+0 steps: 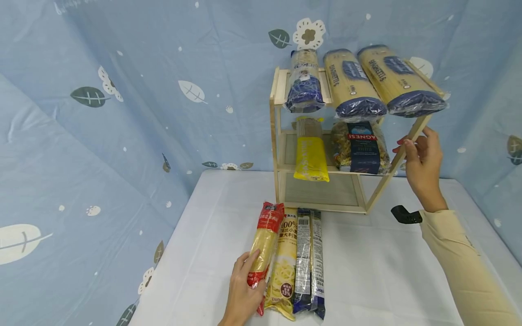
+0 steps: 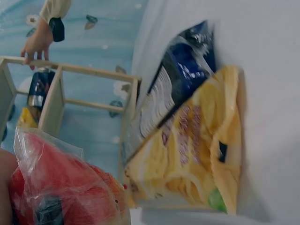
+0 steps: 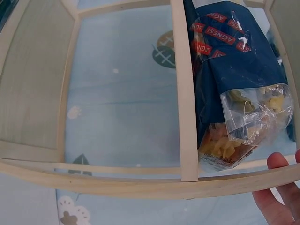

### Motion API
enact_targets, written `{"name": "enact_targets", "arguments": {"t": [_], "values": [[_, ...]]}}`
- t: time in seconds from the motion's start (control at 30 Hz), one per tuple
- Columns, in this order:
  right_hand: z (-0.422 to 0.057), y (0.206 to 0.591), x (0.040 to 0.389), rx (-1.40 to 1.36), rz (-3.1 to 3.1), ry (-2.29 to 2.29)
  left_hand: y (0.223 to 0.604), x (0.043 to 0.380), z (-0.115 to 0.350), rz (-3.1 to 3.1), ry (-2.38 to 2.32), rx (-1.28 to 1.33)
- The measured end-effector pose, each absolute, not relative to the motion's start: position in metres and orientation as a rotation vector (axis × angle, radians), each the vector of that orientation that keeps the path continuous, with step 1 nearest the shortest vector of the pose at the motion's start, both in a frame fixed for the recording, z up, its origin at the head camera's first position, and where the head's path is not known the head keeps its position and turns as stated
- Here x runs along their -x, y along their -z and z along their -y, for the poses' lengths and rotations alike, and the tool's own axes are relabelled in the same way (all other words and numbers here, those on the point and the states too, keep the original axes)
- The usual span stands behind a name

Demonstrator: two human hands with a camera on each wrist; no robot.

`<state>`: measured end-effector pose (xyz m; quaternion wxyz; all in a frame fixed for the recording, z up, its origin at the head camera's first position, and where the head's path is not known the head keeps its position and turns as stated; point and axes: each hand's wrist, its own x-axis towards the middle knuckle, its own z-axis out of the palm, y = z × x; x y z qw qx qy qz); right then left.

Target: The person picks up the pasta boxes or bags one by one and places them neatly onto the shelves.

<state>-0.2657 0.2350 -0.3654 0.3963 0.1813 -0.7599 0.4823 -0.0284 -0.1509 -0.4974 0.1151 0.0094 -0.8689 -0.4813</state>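
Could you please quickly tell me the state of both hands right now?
Left hand: closed, holding the red pasta packet.
Right hand: closed, gripping the wooden rack by its right front upright.

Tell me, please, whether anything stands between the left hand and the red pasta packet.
Nothing visible does: the left hand grips the red pasta packet directly. The yellow packet beside it and the dark blue packet lie to the right, not between them.
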Motion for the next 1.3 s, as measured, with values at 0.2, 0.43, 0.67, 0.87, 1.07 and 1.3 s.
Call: {"name": "enact_targets", "arguments": {"t": [0.2,0.43,0.67,0.87,1.07,1.3], "values": [[-0.237,0.365,0.265,-0.45,1.923,-1.224,0.491,0.03,0.14,2.545,1.507,0.019],[-0.236,0.365,0.265,-0.446,1.91,-1.216,0.489,0.035,0.126,2.525,1.502,0.108],[-0.234,0.365,0.265,-0.432,1.915,-1.216,0.491,0.05,0.117,2.526,1.521,0.137],[-0.234,0.366,0.264,-0.418,1.918,-1.222,0.492,0.069,0.111,2.512,1.548,0.141],[-0.234,0.365,0.264,-0.422,1.903,-1.22,0.492,0.095,0.104,2.463,1.54,0.155],[-0.233,0.367,0.266,-0.42,1.901,-1.227,0.486,0.126,0.095,2.457,1.499,0.12]]}}
